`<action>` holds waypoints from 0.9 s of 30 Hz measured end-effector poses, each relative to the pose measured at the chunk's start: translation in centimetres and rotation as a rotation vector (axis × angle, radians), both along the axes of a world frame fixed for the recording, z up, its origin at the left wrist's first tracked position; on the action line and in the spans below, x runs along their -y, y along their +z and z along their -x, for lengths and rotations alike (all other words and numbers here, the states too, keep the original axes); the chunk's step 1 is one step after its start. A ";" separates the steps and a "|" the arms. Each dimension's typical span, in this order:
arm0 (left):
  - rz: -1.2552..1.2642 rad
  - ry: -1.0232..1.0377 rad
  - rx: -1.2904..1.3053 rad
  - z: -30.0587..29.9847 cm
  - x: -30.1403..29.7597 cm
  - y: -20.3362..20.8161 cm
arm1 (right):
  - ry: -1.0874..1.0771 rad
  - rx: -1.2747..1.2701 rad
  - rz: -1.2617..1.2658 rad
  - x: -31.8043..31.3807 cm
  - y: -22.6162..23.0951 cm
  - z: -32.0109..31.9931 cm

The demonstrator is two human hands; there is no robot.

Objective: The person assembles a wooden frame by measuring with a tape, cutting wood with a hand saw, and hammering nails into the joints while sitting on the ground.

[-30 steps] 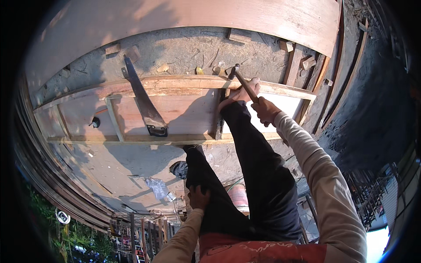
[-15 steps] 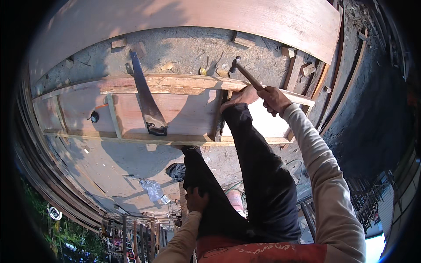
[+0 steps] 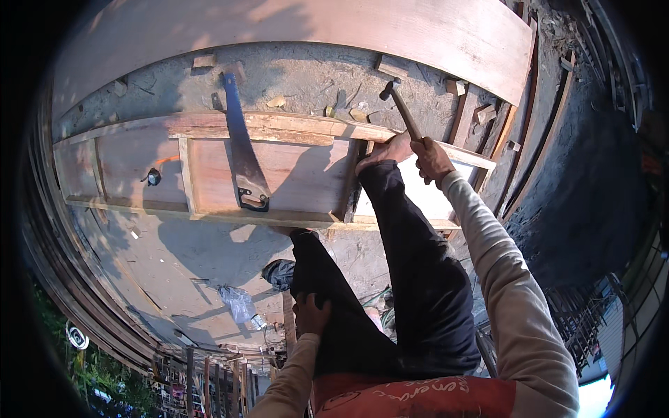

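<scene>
My right hand (image 3: 433,161) is closed round the wooden handle of a hammer (image 3: 404,110). The hammer's dark head points away from me, above the ground past the frame's far edge. Below it, my bare right foot (image 3: 392,149) rests on a long wooden frame (image 3: 300,217) backed with thin panel. My left hand (image 3: 311,315) lies on my left thigh with its fingers spread, holding nothing. A handsaw (image 3: 244,150) lies across the frame left of my feet, its handle toward me. Farther left, a round black tape measure (image 3: 152,177) sits on the panel, beside a thin orange strip.
A large plywood sheet (image 3: 293,28) spans the far side, with wood blocks (image 3: 394,66) near its edge. Long timbers (image 3: 519,132) run along the right, beside a dark mound (image 3: 592,202). Nearer me lie a clear plastic bag (image 3: 239,304) and a black bag (image 3: 279,274).
The hammer has swung a little, its head now farther away and to the right, its handle more upright. My left hand remains on my thigh. The whole view has shifted slightly.
</scene>
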State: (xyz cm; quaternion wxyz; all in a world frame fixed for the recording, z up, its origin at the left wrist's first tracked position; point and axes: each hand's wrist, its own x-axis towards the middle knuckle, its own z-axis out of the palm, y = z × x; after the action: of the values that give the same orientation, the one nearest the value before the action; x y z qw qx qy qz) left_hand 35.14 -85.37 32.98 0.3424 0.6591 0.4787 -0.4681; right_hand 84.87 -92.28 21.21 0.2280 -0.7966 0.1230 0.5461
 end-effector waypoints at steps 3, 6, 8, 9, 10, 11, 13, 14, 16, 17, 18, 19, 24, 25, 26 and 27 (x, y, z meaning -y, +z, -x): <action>0.023 0.034 0.022 0.9 -0.4 0.4 | 0.032 0.066 0.012 1.5 -3.1 1.8; 0.007 0.098 0.140 2.9 -1.2 0.9 | 0.144 -0.117 0.079 -0.2 -4.9 2.1; -0.034 0.154 0.213 4.2 -2.0 0.5 | 0.348 -0.120 0.100 -0.9 -5.7 2.2; -0.053 0.188 0.293 4.8 -2.1 0.6 | 0.506 0.030 -0.010 0.6 -6.0 2.5; -0.078 0.230 0.282 5.7 -2.1 0.5 | 0.543 0.141 -0.104 0.4 -5.8 4.0; -0.111 0.337 0.347 6.6 -2.1 0.2 | 0.589 0.259 -0.191 0.0 -5.5 5.6; -0.178 0.503 0.379 9.8 -1.4 -0.2 | 0.608 0.288 -0.266 -4.5 -2.9 10.3; -0.184 0.719 0.373 11.2 -0.6 -0.6 | 0.697 0.257 -0.274 -6.8 -1.5 12.4; -0.150 1.138 0.294 14.4 1.6 -2.6 | 0.677 0.175 -0.307 -10.4 0.7 16.0; -0.118 1.342 0.216 16.3 3.1 -4.7 | 0.729 0.163 -0.299 -12.0 1.0 16.9; -0.139 1.409 0.373 17.7 3.9 -6.5 | 0.773 0.154 -0.284 -13.2 1.0 17.7; -0.112 1.465 0.309 17.1 2.8 -7.1 | 0.798 0.138 -0.235 -13.6 1.1 18.0; -0.268 1.468 0.106 23.7 9.3 -16.3 | 0.819 -0.138 0.033 -18.5 2.8 24.0; -0.289 1.477 0.103 25.1 11.2 -18.4 | 0.913 -0.163 0.102 -18.8 1.9 25.1; -0.307 1.480 0.098 26.5 13.0 -20.4 | 1.001 -0.187 0.174 -18.9 0.8 25.9; -0.363 1.338 0.090 28.0 14.4 -22.4 | 1.021 -0.228 0.196 -18.7 -0.6 26.5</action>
State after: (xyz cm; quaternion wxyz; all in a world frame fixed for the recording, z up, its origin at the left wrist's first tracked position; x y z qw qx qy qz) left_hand 7.13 -99.79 10.54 0.4614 0.2878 0.8382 -0.0412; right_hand 58.35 -73.56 20.57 -0.1572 -0.7084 -0.2062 0.6565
